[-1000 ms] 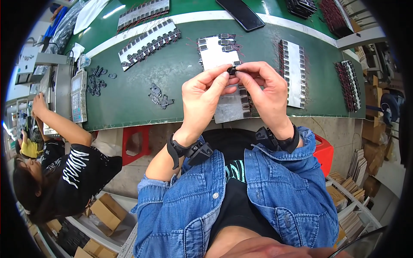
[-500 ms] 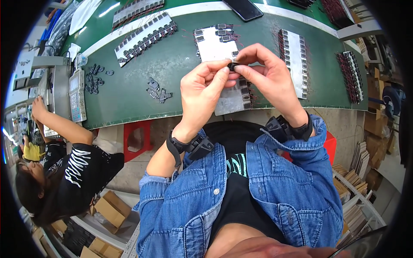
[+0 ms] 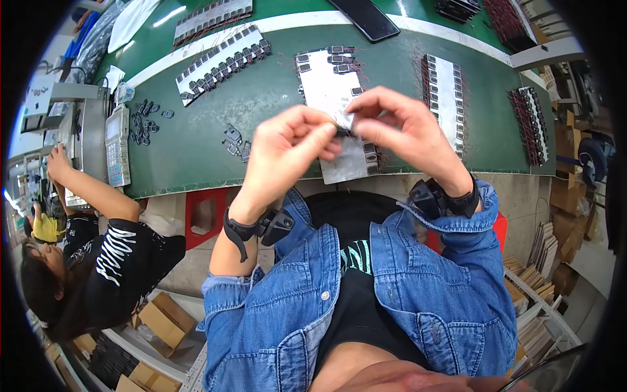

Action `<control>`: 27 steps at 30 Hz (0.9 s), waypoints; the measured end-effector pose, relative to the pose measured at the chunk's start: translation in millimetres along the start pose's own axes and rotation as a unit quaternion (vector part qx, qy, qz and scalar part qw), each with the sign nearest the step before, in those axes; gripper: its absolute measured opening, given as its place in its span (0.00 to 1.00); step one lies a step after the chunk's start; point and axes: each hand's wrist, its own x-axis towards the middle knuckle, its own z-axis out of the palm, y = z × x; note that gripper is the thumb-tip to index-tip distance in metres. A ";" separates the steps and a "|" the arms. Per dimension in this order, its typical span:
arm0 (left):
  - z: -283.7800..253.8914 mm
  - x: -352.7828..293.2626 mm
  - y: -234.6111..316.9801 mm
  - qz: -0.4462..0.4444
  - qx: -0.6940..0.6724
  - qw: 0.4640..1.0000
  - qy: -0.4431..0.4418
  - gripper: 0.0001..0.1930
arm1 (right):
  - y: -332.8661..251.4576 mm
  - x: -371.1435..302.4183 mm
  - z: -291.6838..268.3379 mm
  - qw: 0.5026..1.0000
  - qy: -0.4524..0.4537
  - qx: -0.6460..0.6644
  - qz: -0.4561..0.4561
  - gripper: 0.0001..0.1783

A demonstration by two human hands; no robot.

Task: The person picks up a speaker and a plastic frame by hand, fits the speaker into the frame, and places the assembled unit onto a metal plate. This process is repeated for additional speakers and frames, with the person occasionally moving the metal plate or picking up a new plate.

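Black, small component (image 3: 344, 132) sits pinched between the fingertips of the left hand (image 3: 287, 153) and right hand (image 3: 401, 130), both grips closed on it, above the grey tray (image 3: 330, 91) on the green worktop (image 3: 261, 98). Its long axis cannot be determined; blurred and mostly hidden.

A green workbench (image 3: 196, 140) stands above a shelf of cardboard boxes (image 3: 163, 320).
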 end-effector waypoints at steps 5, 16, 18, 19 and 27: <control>-6.7 29.3 -6.1 0.077 0.003 0.989 0.130 0.09 | 31.5 18.1 2.7 0.930 0.172 -0.290 -0.145 0.10; 13.6 61.0 -12.8 0.139 0.246 0.940 0.193 0.07 | 28.1 22.6 -2.7 0.913 0.186 -0.333 -0.144 0.08; 17.1 60.7 -14.3 0.191 0.338 0.898 0.206 0.06 | 27.9 15.2 -5.2 0.930 0.182 -0.295 -0.118 0.08; 19.4 61.4 -14.1 0.190 0.338 0.898 0.208 0.06 | 26.0 12.0 -8.3 0.931 0.181 -0.295 -0.119 0.08; 18.9 71.5 -13.8 0.233 0.429 0.850 0.195 0.05 | -1.5 -13.2 -22.5 0.944 0.265 -0.189 -0.062 0.08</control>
